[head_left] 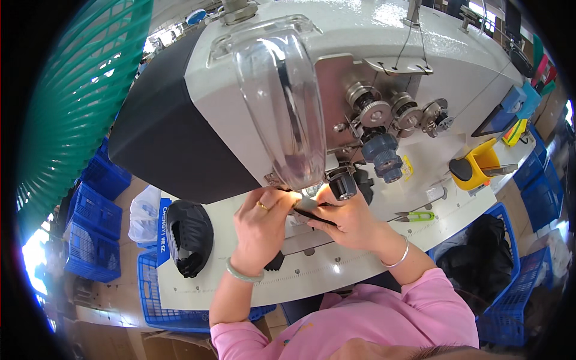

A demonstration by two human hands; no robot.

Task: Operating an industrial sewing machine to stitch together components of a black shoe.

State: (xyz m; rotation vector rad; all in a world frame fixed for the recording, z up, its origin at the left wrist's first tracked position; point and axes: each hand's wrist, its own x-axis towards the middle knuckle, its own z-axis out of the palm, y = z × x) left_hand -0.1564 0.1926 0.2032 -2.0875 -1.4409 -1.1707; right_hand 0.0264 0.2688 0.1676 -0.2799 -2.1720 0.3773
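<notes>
My left hand (261,223), with a ring and a bangle, is closed in a pinch at the left end of a small black piece of material (316,216). The thumb and fingers of my right hand (351,221) are closed on the same piece from the other side. Both hands meet under the head of a large white sewing machine (210,96), just below its clear plastic guard (279,108). Light falls on the fingertips. The needle and the piece's far edge are hidden behind fingers and guard.
On the white table (228,294), a black shoe (189,237) lies left of my hands; green-handled thread snips (415,216) and a yellow holder (483,161) lie right. A blue crate (510,240) holds black material. More blue crates (93,252) stand left, beneath a green grille (84,84).
</notes>
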